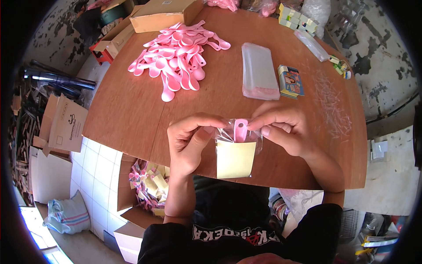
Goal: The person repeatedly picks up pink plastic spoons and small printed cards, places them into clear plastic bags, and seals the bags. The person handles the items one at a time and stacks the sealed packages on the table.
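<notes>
My left hand (188,138) and my right hand (283,130) pinch the upper corners of a small clear plastic bag (223,136) above the table's near edge. Inside the bag is a pink plastic spoon (240,131); its holed handle end shows at the top. A pale yellow card (235,159) covers the rest of it. Beyond my hands lie a stack of clear plastic bags (258,70) and a stack of printed cards (291,82). A large heap of pink spoons (176,59) spreads over the table's far left.
The brown wooden table (123,110) fills the middle. Thin clear strips (332,105) are scattered at its right. A cardboard box (165,15) stands at the back. Below the left edge, an open carton (126,182) holds filled packets. Small boxes (298,20) sit far right.
</notes>
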`<state>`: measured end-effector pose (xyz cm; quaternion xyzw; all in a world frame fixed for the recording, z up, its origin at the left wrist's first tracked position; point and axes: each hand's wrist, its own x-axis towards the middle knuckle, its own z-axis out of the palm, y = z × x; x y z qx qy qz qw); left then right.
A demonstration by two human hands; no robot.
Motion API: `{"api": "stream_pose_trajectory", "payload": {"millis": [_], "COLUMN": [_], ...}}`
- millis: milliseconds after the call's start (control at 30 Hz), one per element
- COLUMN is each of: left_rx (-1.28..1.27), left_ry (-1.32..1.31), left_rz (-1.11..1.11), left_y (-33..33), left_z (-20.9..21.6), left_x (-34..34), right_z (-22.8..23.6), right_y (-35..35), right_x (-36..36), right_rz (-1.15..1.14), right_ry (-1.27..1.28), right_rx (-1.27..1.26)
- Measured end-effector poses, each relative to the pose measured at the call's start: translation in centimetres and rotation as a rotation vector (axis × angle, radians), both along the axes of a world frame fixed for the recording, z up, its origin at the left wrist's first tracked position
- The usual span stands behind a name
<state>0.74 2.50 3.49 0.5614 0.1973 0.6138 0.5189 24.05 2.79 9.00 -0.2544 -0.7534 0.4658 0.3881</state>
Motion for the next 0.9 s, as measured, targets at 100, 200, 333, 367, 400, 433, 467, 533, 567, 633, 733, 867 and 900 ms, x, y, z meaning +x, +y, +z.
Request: {"api": "stream_pose_trajectory", "payload": {"millis": [100, 200, 333, 367, 400, 433, 467, 533, 567, 633, 733, 867, 900], "left_rx": [-0.032, -0.022, -0.102, -0.135, -0.165, -0.094, -0.025, 0.077, 0.009, -0.211, -0.407, -0.621, -0.429], "left_ry": [-0.027, -0.008, 0.111, 0.202, 0.295, 0.417, 0.536, 0.623, 0.716, 0.918, 1.470, 1.175, 1.048], "left_rz": [0.012, 0.018, 0.032, 0.021, 0.011, 0.009, 0.002, -0.169, -0.227, -0.253, 0.032, -0.182, -0.293], "left_y": [-0.4, -0.4, -1.5, -2.1, -2.8, -3.8, -4.5, -6.3, -6.1, -7.3, -8.5, -8.9, -8.9], "left_z": [0.2, 0.1, 0.4, 0.3, 0.3, 0.2, -0.5, -0.6, -1.6, -2.9, -6.5, -6.3, -6.0], "left_x": [0.6, 0.7, -0.2, -0.7, -1.6, -3.3, -5.1, -9.1, -9.9, -12.1, -13.9, -13.4, -13.1], "right_z": [-0.7, -1.6, -1.7, -1.9, -1.9, -1.6, -1.4, -0.6, -0.7, -0.7, -3.0, -3.5, -3.7], "right_y": [-0.1, -0.3, -0.3, -0.2, -0.1, -0.4, -0.2, 0.6, 1.7, 4.0, 8.9, 10.9, 11.2], "right_x": [0.0, -0.8, -1.3, -0.9, -0.5, -0.8, -0.6, -0.6, 0.3, 1.5, 4.7, 5.9, 5.7], "right_rz": [-0.019, -0.084, -0.109, -0.063, -0.017, -0.098, -0.108, -0.232, -0.294, -0.406, -0.538, -0.603, -0.598], "right_ry": [0.051, 0.034, 0.011, 0.000, -0.009, 0.024, 0.030, -0.056, -0.163, -0.334, -0.567, -0.860, -0.863], "right_rx": [-0.017, 0.026, 0.074, 0.107, 0.142, 0.143, 0.146, 0.111, 0.247, 0.390, 0.468, 0.187, 0.190]}}
